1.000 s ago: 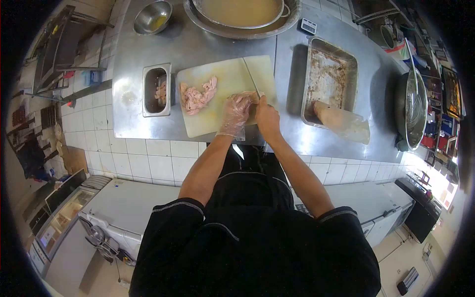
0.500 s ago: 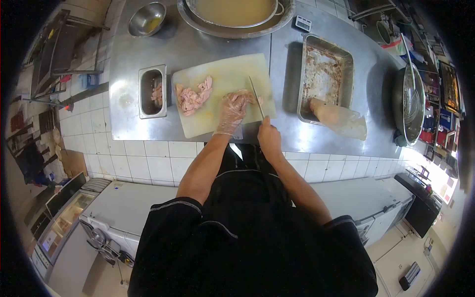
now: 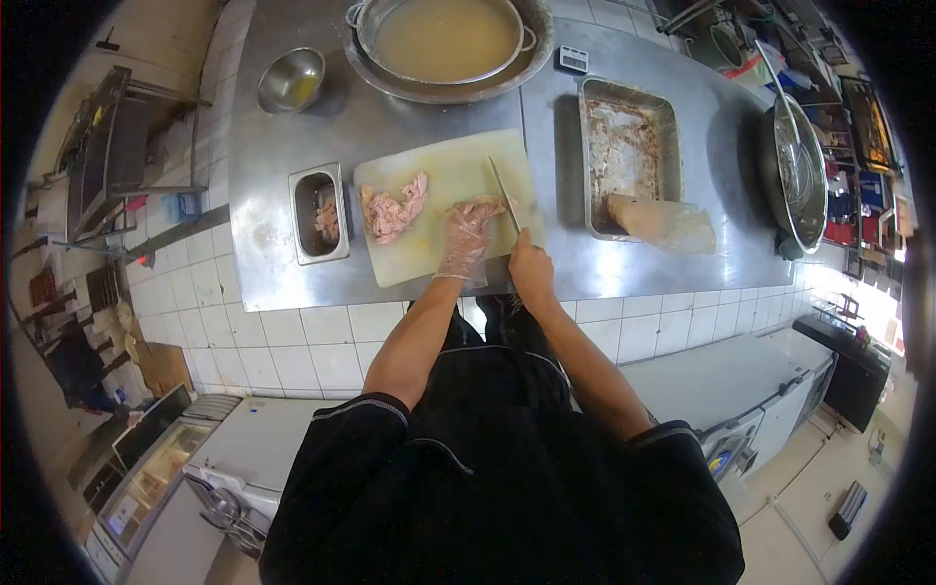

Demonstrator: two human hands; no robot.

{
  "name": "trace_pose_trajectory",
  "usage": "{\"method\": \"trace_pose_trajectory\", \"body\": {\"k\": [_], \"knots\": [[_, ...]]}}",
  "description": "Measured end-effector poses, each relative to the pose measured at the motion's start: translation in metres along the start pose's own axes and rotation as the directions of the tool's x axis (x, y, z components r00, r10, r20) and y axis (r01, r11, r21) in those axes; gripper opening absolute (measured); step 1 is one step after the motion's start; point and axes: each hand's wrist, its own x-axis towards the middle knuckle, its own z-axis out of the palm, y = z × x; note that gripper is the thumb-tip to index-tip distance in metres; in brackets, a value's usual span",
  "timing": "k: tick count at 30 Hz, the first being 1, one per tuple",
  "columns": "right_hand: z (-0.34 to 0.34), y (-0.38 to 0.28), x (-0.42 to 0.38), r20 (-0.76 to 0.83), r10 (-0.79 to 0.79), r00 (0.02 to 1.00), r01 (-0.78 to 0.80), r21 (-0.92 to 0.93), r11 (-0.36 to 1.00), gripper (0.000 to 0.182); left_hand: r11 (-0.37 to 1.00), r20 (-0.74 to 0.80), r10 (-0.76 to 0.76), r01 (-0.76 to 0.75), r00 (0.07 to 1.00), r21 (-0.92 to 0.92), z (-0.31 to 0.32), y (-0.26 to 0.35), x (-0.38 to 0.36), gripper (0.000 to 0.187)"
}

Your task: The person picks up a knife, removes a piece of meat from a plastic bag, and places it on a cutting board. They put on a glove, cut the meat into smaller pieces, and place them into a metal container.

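My left hand (image 3: pixel 466 244), in a clear plastic glove, is closed over a piece of pale raw meat (image 3: pixel 485 205) and presses it on the white cutting board (image 3: pixel 439 161). Bare and wrapped round the handle of a knife (image 3: pixel 503 190), my right hand (image 3: pixel 531 271) is at the board's near right edge. The blade points away from me and lies against the right end of the meat, just beside my left fingers. A pile of cut pink meat (image 3: pixel 394 209) rests on the board's left side.
Left of the board is a steel container (image 3: pixel 342 234) with meat scraps; behind it stands a steel bowl (image 3: pixel 290 80). A pot of cloudy liquid (image 3: pixel 444 39) sits at the back. On the right are a stained baking tray (image 3: pixel 634 146), a plastic bag (image 3: pixel 673 226) and a large wok (image 3: pixel 821 195).
The head view has tilted, so the table and its things sit lower in the picture. The knife stays at the meat's right end, and both hands keep their grips.
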Motion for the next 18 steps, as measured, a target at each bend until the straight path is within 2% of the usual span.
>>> {"method": "trace_pose_trajectory", "body": {"k": [2,5,8,11,14,17,18], "knots": [[-0.002,-0.001,-0.012,-0.006,0.017,1.000,-0.017,0.016,1.000,0.025,0.997,0.018,0.000,0.001,1.000,-0.072,-0.001,-0.003,0.000,0.026],[0.001,-0.004,-0.016,-0.035,0.058,0.998,-0.056,0.057,0.997,0.022,0.997,0.046,0.009,-0.005,0.999,-0.072,0.000,-0.011,-0.001,0.028],[-0.001,-0.018,-0.018,-0.112,0.096,0.989,-0.082,0.126,0.989,0.021,0.982,0.049,0.184,-0.186,0.982,0.032,-0.004,-0.023,-0.001,0.033],[-0.008,-0.039,-0.016,-0.160,0.145,0.976,-0.114,0.191,0.975,0.022,0.952,0.096,0.299,-0.303,0.949,0.032,-0.004,-0.038,-0.003,0.035],[0.004,-0.052,-0.011,-0.191,0.141,0.971,-0.091,0.248,0.965,0.022,0.958,0.207,0.264,-0.280,0.942,0.054,-0.015,-0.046,-0.007,0.033],[0.014,-0.067,-0.003,-0.205,0.135,0.969,-0.079,0.260,0.962,0.021,0.918,0.122,0.392,-0.397,0.912,0.017,-0.024,-0.047,-0.002,0.033],[0.017,-0.072,0.001,-0.207,0.135,0.969,-0.079,0.259,0.963,0.020,0.925,0.141,0.375,-0.380,0.916,0.004,-0.027,-0.047,0.000,0.034]]}}
